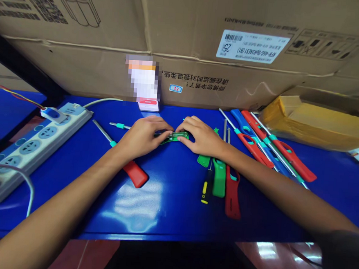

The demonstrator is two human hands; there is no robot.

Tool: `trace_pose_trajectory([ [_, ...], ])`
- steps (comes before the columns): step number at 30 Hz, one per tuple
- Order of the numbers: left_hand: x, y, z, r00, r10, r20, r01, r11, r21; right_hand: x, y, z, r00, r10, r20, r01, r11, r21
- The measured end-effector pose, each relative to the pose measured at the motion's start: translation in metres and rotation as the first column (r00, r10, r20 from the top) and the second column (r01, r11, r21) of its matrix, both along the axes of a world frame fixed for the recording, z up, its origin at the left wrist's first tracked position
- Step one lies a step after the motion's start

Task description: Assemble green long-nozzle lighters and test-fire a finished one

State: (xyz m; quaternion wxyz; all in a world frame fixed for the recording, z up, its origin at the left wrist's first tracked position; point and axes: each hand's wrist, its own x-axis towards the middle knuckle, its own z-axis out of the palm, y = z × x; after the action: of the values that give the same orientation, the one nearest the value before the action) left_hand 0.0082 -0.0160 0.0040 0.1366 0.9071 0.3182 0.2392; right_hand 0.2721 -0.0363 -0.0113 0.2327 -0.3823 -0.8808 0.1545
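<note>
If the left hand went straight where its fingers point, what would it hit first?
Past the green lighter it holds, the left hand would probably meet the right hand, though depth is unclear.

**Backed by brown cardboard (180,36), floored in reddish tile (95,253)**

Closed off at the back by the tall cardboard, creased across its width and down near the middle. Printed with line drawings and upside-down Chinese writing, and marked toward the right with a white label (253,46), likewise upside down. Crossed at left by a slanting dark bar (21,67), with more cardboard beyond. Spread in front with a glossy blue table (173,216), fairly straight along the near edge. Lit enough for pale glare on the tabletop and white reflections on the tile below, divided by thin lines.
</note>
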Motion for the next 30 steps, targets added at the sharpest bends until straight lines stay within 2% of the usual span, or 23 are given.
trace_pose_trajectory([
  [5,-0.008,0.003,0.011,0.994,0.106,0.020,-0.107,0.991,0.076,-0.001,0.000,0.000,1.000,-0.011,0.005,0.011,1.000,0.014],
  [8,-0.012,0.005,0.013,0.992,0.125,0.016,-0.126,0.988,0.092,-0.001,-0.001,0.000,1.000,-0.002,0.008,0.001,1.000,0.014],
  [15,-0.011,0.003,0.013,0.998,-0.052,-0.032,0.052,0.999,0.007,0.000,-0.002,0.005,0.997,0.038,0.069,-0.039,0.999,0.018],
  [30,-0.016,0.011,0.004,0.993,-0.076,-0.087,0.073,0.997,-0.040,-0.002,-0.001,0.003,1.000,-0.004,0.004,0.004,1.000,0.016],
])
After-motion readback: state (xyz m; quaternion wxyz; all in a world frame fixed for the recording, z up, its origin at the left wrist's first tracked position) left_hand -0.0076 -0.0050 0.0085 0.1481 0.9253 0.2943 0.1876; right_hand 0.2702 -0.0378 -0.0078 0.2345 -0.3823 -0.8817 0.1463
